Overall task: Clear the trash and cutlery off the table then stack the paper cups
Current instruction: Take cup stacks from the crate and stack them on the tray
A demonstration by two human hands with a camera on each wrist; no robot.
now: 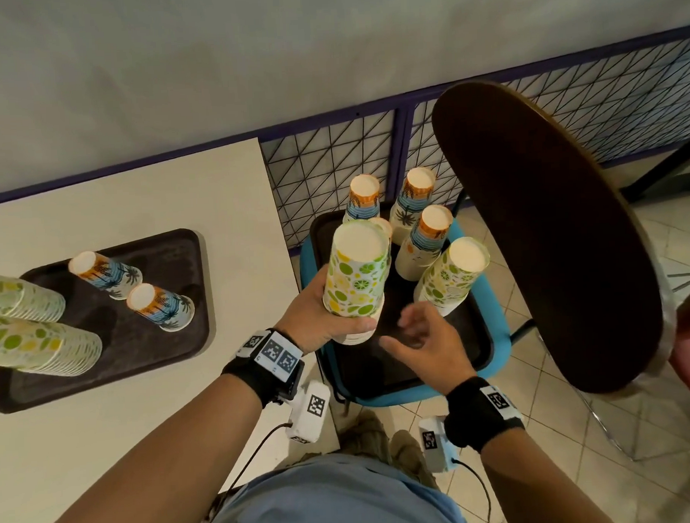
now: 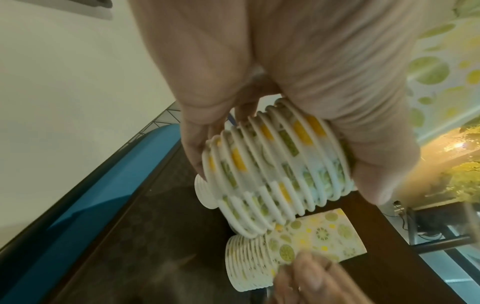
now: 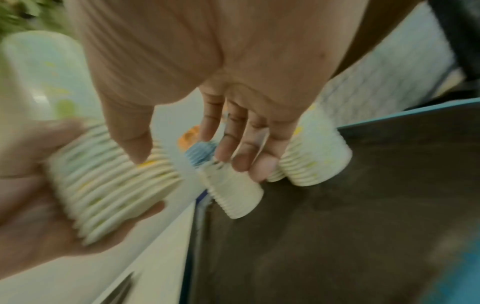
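Left hand [image 1: 318,314] around citrus cup stack [image 1: 354,274]

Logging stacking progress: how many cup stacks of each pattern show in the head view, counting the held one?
Citrus stacks: 4
Palm stacks: 6, the last mostly hidden
Total: 10
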